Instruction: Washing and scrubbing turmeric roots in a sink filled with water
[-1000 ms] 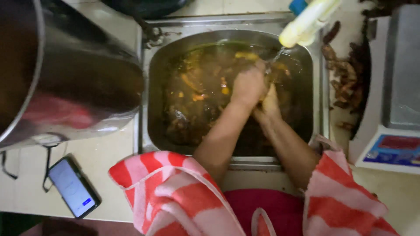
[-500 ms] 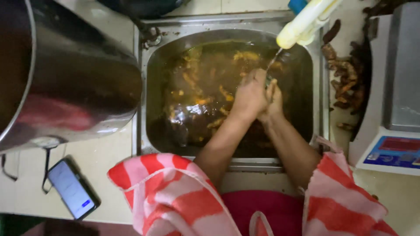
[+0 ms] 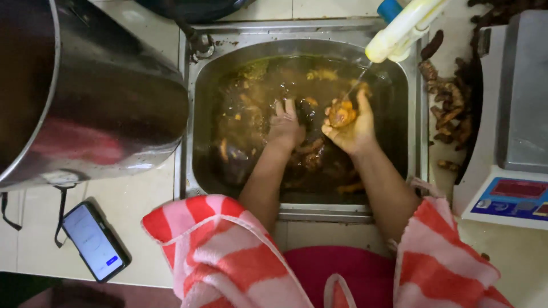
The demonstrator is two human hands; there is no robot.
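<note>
Nearest the viewer, a phone lay on the tiled surface. Farther in, the left hand spread open among roots in the sink; the right hand cupped an orange root under the tap stream, for rinsing.

orange root piece | wet, knobby | cupped in palm over murky sink

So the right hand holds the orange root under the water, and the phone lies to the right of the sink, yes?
Not quite. The head view shows the dark smartphone left of the steel sink; the right hand does hold the knobbly orange root under the water.
</note>
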